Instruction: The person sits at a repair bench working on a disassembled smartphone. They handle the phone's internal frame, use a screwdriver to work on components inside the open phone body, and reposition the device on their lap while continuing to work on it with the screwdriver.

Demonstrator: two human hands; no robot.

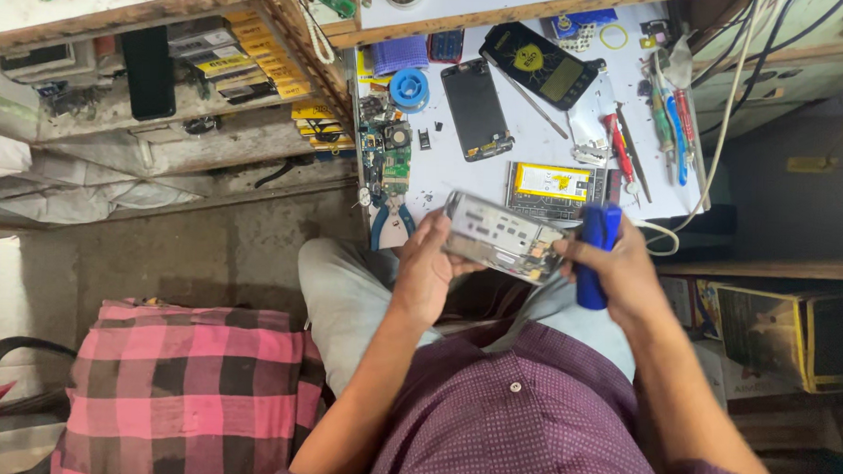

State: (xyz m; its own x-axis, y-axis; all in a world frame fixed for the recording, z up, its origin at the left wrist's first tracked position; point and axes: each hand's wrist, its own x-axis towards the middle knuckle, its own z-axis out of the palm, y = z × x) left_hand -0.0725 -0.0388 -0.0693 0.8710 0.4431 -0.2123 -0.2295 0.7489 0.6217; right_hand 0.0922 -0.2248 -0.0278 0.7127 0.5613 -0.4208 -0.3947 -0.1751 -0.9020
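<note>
1. Opened phone body (504, 238): a silver, rectangular chassis with its inner parts exposed, held just below the centre of the frame, in front of the near edge of the white worktable (461, 178).
2. Left hand (427, 265): wrapped around the left end of the phone body, thumb on its upper face, fingers beneath; the grip is closed on it.
3. Right hand (623, 267): clenched around a blue-handled tool (595, 255), which stands roughly upright at the right end of the phone body. The tool's working tip is hidden, so contact with the chassis cannot be judged.
4. Battery with yellow label (554, 184): lying flat on the table, just above the phone body.
5. Black phone screen panel (476, 108): face up, upper centre of the table.
6. Dark phone back with yellow emblem (540, 65): tilted, near the top of the frame.
7. Blue solder spool (409, 87): left of the screen panel.
8. Blue-handled pliers (390, 222): at the table's lower left corner, beside the left hand.
9. Screwdrivers with red and blue handles (649, 137): grouped along the right side of the table.
10. Pink checked cloth (187, 392): lower left of the frame, on the floor side.
</note>
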